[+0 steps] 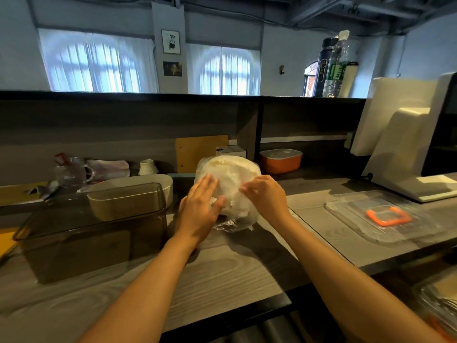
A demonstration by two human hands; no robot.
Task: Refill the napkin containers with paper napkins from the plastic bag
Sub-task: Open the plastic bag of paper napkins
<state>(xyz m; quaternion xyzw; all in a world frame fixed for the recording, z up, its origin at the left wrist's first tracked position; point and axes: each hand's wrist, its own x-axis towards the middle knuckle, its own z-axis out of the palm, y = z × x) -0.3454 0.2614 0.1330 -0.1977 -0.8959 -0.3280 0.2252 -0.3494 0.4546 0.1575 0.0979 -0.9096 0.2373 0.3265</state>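
Grey wood-grain surface [235,268] under a dark raised shelf [148,95], pale walls behind with two arched curtained windows [99,68] glowing with daylight, two framed pictures [170,42] between them, exposed beams overhead.

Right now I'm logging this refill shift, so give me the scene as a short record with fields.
bag: plastic bag of napkins, on the counter, centre
left hand: left hand, fingers straight, flat against the bag's left side
right hand: right hand, pinches the plastic on the bag's right side
container: smoky clear container, left of the bag, no napkins visible inside
right side: clear lid with orange handle
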